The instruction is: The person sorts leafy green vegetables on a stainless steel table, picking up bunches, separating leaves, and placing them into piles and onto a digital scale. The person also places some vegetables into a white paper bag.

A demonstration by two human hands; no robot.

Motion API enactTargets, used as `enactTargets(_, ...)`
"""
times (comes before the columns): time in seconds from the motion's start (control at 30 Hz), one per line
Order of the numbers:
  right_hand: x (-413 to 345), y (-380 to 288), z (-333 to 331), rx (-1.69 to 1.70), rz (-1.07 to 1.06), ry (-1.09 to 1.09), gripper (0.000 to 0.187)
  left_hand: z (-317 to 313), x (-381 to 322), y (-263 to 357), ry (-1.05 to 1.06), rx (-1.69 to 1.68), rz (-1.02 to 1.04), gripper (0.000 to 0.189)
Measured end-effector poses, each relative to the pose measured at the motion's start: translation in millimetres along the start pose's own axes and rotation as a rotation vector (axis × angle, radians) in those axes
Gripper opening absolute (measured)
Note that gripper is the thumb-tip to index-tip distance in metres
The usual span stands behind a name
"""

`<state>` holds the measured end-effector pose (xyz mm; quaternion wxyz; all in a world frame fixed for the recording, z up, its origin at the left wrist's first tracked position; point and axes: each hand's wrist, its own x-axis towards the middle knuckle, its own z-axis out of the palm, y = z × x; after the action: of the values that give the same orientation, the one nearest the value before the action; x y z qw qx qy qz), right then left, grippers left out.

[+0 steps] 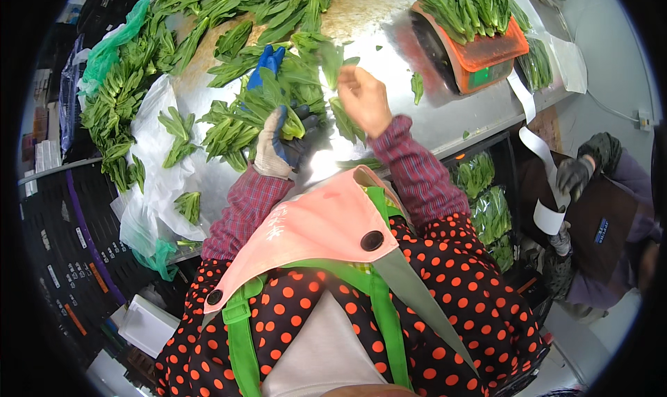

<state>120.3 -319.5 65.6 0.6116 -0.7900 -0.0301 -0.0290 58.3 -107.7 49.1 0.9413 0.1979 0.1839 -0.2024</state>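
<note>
My left hand [284, 136], in a white and blue work glove, is closed around a leafy green vegetable [292, 128], its pale cut base towards me. My bare right hand [365, 97] is beside it, fingers curled, with a blurred green leaf [332, 63] at the fingertips; whether the fingers grip that leaf is unclear. Just below the right hand, a loose leaf [345, 120] rests on the metal table [388, 68]. More leafy greens [229, 136] lie to the left of my gloved hand. A blue glove [267, 66] shows behind the held leaves.
An orange scale [484, 58] carries a stack of greens [469, 11]. Piled greens [114, 110] and white plastic [156, 188] line the left side. A black crate [513, 188] holds wrapped greens [490, 214]. At right, another person's gloved hands [573, 175] handle a white label strip [547, 217].
</note>
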Motion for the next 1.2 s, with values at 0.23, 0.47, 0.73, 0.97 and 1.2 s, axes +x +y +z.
enactTargets(0.23,48.3,57.1,39.2,-0.803,0.155,-0.206,0.043,-3.5,-0.1,-0.5,-0.067,-0.086,-0.015,0.037)
enactTargets(0.47,21.8,48.3,-0.1,0.094,0.241,0.062,0.024,3.7,3.9,5.1,-0.180,0.014,-0.089,0.036)
enactTargets(0.73,-36.1,-8.7,10.0,-0.195,-0.334,0.094,0.012,14.9,31.8,-14.3,-0.142,0.217,-0.139,0.035)
enactTargets(0.97,-37.7,-36.4,3.6,-0.460,-0.422,-0.078,0.024,2.2,33.9,-18.3,-0.161,0.073,-0.132,0.035)
enactTargets(1.2,-33.4,-20.8,11.9,-0.215,-0.378,-0.005,0.020,12.7,26.9,-17.4,-0.016,0.237,-0.092,0.025)
